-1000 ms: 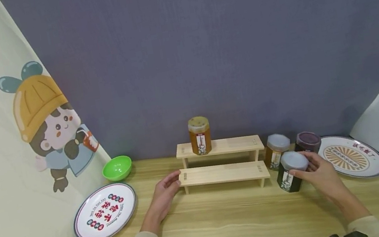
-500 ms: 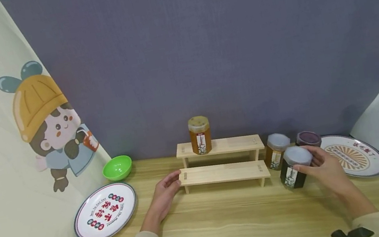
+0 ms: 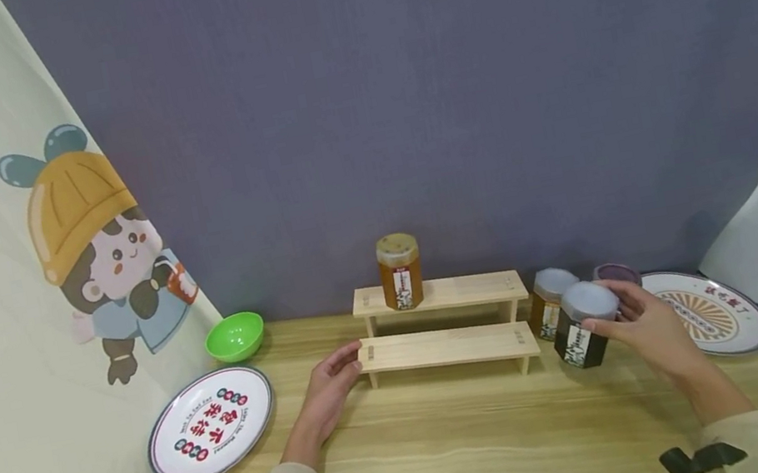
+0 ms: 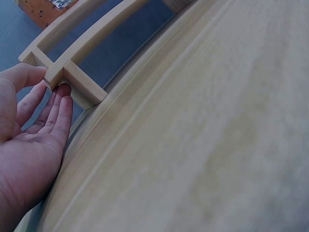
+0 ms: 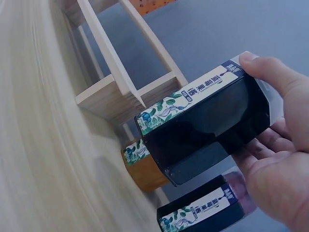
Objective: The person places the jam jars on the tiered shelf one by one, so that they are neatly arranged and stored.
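Observation:
My right hand [image 3: 647, 333] grips a dark six-sided jam jar [image 5: 207, 125] with a pale lid, fingers and thumb round its lid end. In the right wrist view the jar tilts, raised off the tabletop beside the two-step wooden rack [image 3: 447, 344]. Thumb and fingers of my left hand [image 4: 34, 125] pinch the left end of the rack's lower step. On the upper step stands an amber jar [image 3: 401, 273] with a yellowish lid. Just behind the held jar are a second amber jar [image 3: 548, 316] with a pale lid and a dark jar with a purple lid [image 3: 617, 275], partly hidden.
A white plate with red lettering [image 3: 216, 460] lies on the left, with a green bowl [image 3: 235, 338] behind it. Another patterned plate [image 3: 743, 337] lies at the right, partly behind my right hand. A dark blue backdrop [image 3: 433, 109] rises along the table's back edge.
The held jam jar first shifted right, then back slightly left and upward, away from me. My left hand stays at the rack's end.

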Demonstrator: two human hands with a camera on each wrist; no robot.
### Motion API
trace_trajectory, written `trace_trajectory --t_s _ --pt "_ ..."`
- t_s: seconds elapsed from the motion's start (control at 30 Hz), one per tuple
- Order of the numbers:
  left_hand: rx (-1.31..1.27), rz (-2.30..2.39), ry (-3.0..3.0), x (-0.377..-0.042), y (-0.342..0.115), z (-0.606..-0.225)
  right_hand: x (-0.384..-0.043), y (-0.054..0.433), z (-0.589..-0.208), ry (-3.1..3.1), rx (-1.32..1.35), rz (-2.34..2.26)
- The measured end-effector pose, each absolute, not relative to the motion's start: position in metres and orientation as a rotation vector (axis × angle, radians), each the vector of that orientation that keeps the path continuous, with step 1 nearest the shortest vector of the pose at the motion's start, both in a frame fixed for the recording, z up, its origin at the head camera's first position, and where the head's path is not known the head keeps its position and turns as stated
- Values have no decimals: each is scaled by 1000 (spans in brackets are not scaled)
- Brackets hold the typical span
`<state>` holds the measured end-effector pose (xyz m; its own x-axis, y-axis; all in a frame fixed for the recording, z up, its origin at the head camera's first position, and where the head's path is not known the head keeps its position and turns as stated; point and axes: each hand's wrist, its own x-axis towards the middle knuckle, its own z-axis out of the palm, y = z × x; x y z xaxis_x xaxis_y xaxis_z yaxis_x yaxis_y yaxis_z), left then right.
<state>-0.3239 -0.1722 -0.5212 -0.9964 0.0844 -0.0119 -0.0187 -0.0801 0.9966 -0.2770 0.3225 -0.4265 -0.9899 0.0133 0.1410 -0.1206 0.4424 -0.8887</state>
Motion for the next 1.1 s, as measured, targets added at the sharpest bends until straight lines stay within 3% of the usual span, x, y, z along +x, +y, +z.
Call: trace_trajectory --t_s 0.5,1.1 --pt "75 2278 2048 -321 -171 -524 -280 309 -413 -2535 218 1614" --pt "90 2269 2060 -322 -172 -519 -295 257 -403 -2444 397 1784"
